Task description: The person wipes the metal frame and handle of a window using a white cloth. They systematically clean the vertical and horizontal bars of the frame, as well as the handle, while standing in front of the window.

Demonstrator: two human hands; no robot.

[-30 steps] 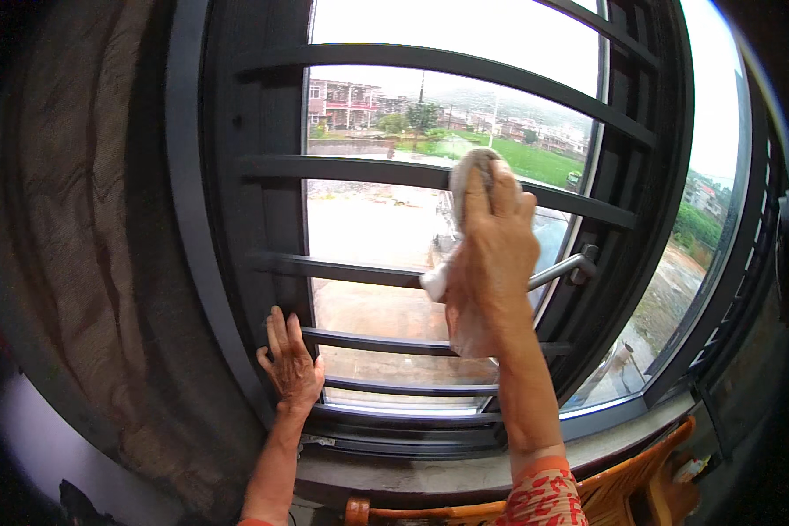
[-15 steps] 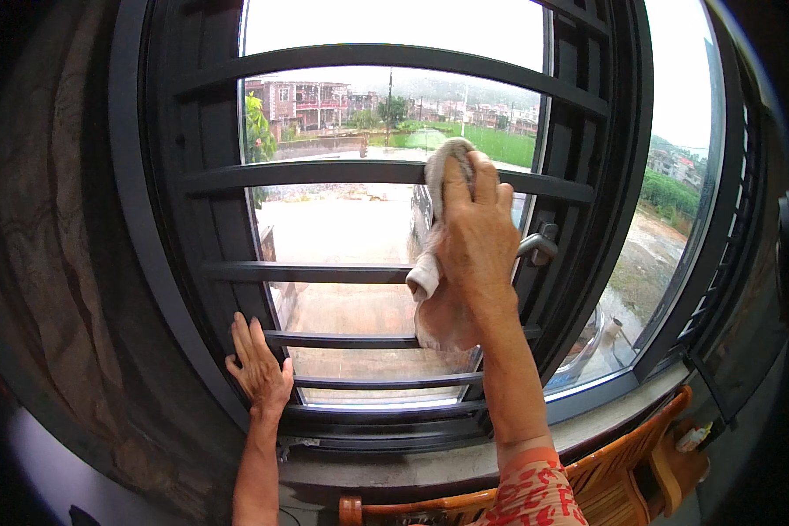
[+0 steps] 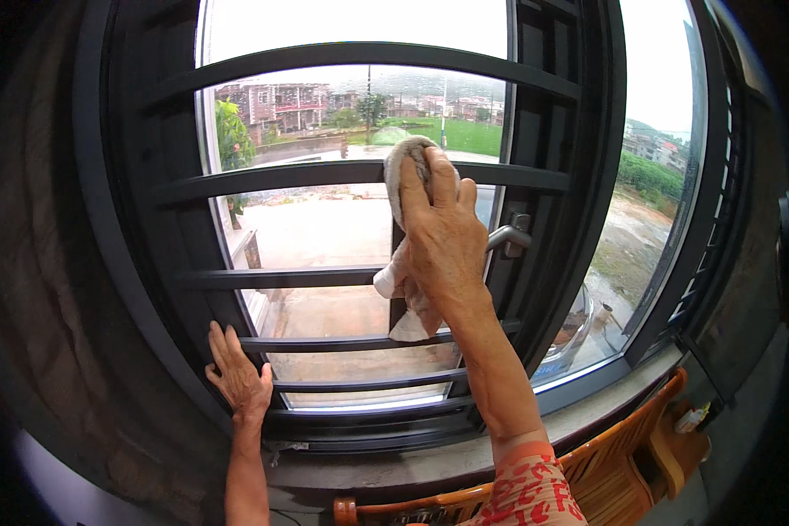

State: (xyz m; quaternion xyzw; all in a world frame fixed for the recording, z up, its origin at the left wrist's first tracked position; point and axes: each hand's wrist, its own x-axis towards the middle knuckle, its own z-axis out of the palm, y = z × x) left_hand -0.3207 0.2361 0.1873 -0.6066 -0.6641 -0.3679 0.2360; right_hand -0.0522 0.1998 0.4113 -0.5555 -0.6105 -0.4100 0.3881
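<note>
A light grey cloth (image 3: 398, 188) is gripped in my right hand (image 3: 447, 241), which presses it against a dark horizontal bar (image 3: 298, 175) of the window grille. The cloth's loose end hangs down below my palm, across a lower bar. Just right of this hand is a grey window handle (image 3: 510, 237). My left hand (image 3: 239, 373) lies with its fingers stretched out on the lower left side of the dark window frame (image 3: 162, 351), beside the ends of the lower bars. Nothing is held in it.
Below the window runs a stone sill (image 3: 368, 473). A wooden bench (image 3: 618, 469) stands under it at the right, with a small bottle (image 3: 691, 419) on its armrest end. A dark curtain (image 3: 44, 289) hangs on the left. Glass (image 3: 324, 228) lies behind the bars.
The whole window has shifted left in the view. My right hand with the cloth has moved slightly left along the same bar. My left hand stays on the frame.
</note>
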